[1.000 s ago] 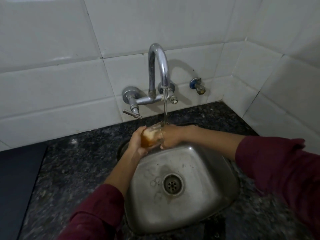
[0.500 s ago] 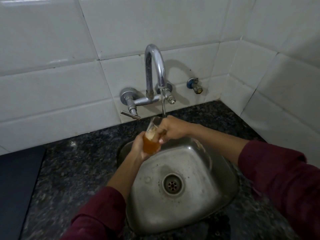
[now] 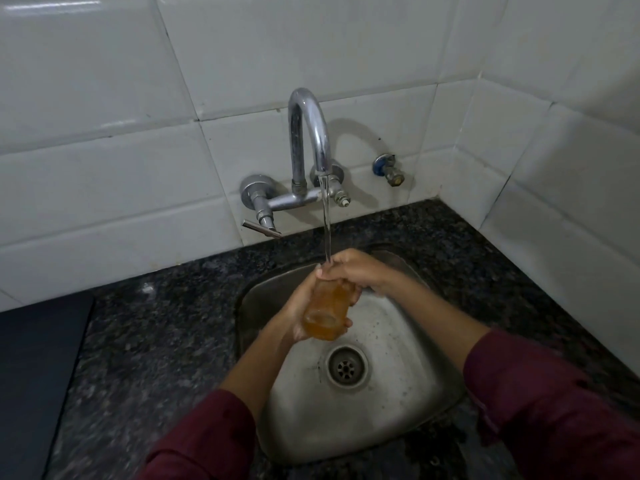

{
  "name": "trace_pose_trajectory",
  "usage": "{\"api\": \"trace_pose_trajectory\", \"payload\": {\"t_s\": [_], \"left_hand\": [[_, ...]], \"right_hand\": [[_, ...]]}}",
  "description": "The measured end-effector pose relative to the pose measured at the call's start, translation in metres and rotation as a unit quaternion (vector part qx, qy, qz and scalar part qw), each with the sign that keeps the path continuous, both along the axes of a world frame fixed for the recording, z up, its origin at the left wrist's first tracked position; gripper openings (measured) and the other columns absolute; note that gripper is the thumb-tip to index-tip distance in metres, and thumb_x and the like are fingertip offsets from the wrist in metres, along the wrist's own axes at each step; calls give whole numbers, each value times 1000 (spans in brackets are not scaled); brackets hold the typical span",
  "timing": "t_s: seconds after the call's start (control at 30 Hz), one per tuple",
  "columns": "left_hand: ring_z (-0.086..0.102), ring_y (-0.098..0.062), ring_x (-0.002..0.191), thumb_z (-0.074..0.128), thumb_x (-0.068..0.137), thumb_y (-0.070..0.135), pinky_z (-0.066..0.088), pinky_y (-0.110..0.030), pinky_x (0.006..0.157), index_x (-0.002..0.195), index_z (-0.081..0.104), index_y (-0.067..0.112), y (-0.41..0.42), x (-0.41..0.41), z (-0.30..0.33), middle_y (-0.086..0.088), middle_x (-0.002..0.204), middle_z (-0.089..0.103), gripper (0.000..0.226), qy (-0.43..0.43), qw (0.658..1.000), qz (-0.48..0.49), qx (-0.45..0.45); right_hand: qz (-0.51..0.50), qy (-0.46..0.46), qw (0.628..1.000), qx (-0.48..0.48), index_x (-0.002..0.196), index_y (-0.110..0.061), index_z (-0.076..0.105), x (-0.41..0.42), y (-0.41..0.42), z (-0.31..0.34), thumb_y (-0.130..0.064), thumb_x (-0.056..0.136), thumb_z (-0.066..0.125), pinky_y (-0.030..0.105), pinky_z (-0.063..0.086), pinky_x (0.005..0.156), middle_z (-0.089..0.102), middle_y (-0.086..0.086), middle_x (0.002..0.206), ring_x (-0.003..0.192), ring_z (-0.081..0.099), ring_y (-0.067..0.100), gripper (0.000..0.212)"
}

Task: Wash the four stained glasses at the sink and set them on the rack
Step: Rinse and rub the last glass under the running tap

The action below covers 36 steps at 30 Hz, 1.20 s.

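One glass (image 3: 327, 308) with amber-brown liquid or stain inside is held over the steel sink (image 3: 408, 403). My left hand (image 3: 298, 310) wraps around its lower body from the left. My right hand (image 3: 349, 270) grips its upper end, fingers over the rim. Water runs from the chrome tap (image 3: 308, 140) in a thin stream that lands where my right fingers meet the rim. The glass is tilted, its base towards me. No other glasses and no rack are in view.
The sink drain (image 3: 346, 367) lies just below the glass. Black speckled granite counter (image 3: 156, 327) surrounds the sink. White tiled walls meet in a corner at the right. A small blue-capped valve (image 3: 388, 169) sticks out of the wall. A dark flat surface (image 3: 31, 375) lies at far left.
The glass has come lower and nearer to me over the basin, and its base has swung towards me. My right hand has shifted onto the rim end, under the stream.
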<state>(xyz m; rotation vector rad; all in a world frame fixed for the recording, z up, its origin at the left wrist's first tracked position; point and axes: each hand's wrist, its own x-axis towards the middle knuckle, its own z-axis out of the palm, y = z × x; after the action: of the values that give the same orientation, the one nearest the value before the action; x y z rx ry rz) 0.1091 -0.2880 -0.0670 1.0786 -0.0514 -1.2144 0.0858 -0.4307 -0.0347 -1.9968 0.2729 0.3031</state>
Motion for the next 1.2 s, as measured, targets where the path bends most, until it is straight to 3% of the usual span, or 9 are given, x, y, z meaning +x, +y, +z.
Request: {"api": "trace_pose_trajectory", "payload": {"t_s": [0.17, 0.3, 0.43, 0.6, 0.73, 0.83, 0.93, 1.1, 1.2], "left_hand": [[67, -28, 57, 40, 95, 53, 55, -34, 43, 122, 57, -1, -1, -5, -13, -23, 88, 67, 62, 89, 996, -6, 22], [66, -29, 67, 38, 95, 53, 57, -31, 52, 107, 65, 1, 0, -6, -18, -21, 96, 66, 61, 107, 994, -10, 30], [62, -29, 81, 44, 92, 51, 55, -33, 66, 113, 63, 3, 2, -4, -17, -19, 102, 64, 56, 92, 995, -17, 18], [64, -33, 94, 64, 79, 48, 53, -43, 81, 113, 68, 12, 12, -1, -19, -16, 109, 65, 49, 17, 1000, -10, -10], [68, -30, 84, 77, 71, 21, 58, -39, 66, 105, 67, 5, 18, 4, -7, -19, 100, 68, 39, -83, 996, 15, -17], [65, -25, 77, 73, 67, 4, 58, -33, 68, 101, 65, 0, 10, 8, 3, -15, 88, 67, 35, -194, 976, 93, -3], [64, -18, 77, 69, 71, -11, 53, -22, 64, 102, 61, 0, 2, 10, 5, -6, 83, 68, 34, -320, 936, 137, 45], [59, -6, 81, 74, 71, 19, 42, -7, 62, 110, 53, 9, -9, 3, 8, 6, 90, 60, 45, -493, 828, 220, 151], [61, -12, 87, 76, 63, 32, 48, -17, 71, 113, 51, 12, -5, 6, 8, 4, 96, 61, 60, -487, 845, 183, 123]], "right_hand": [[-53, 34, 998, 0, 80, -19, 58, -13, 12, -26, -40, 93, 49, 28, 46, 57, 59, 1, 72, 65, 58, 15, 26], [-90, 43, 995, 29, 73, -21, 50, -21, 20, -28, -31, 99, 35, 21, 33, 39, 47, -1, 61, 47, 45, 11, 32], [-106, 30, 993, 30, 69, -19, 48, -22, 21, -21, -24, 99, 35, 21, 27, 38, 45, 1, 62, 46, 41, 11, 34], [-101, -94, 990, 32, 79, -16, 63, -23, 18, -12, -15, 95, 46, 28, 41, 51, 57, 3, 69, 58, 52, 21, 24], [-84, -207, 974, -27, 88, -18, 72, -25, 17, -7, -17, 88, 60, 35, 55, 67, 73, 7, 81, 72, 68, 23, 12], [-94, -282, 951, -86, 89, -10, 75, -24, 20, 3, -14, 83, 67, 8, 47, 65, 75, 6, 81, 65, 63, -4, 11], [-98, -319, 924, -186, 90, -11, 76, -21, 27, 16, -19, 82, 68, 6, 44, 64, 76, 9, 83, 71, 67, 6, 15], [-120, -311, 887, -319, 92, -13, 73, -15, 48, 20, -25, 87, 57, 36, 49, 75, 72, 13, 87, 83, 62, 28, 21], [-143, -318, 894, -280, 89, -13, 75, -18, 45, 23, -20, 84, 62, 33, 49, 71, 72, 13, 83, 77, 63, 27, 16]]}}
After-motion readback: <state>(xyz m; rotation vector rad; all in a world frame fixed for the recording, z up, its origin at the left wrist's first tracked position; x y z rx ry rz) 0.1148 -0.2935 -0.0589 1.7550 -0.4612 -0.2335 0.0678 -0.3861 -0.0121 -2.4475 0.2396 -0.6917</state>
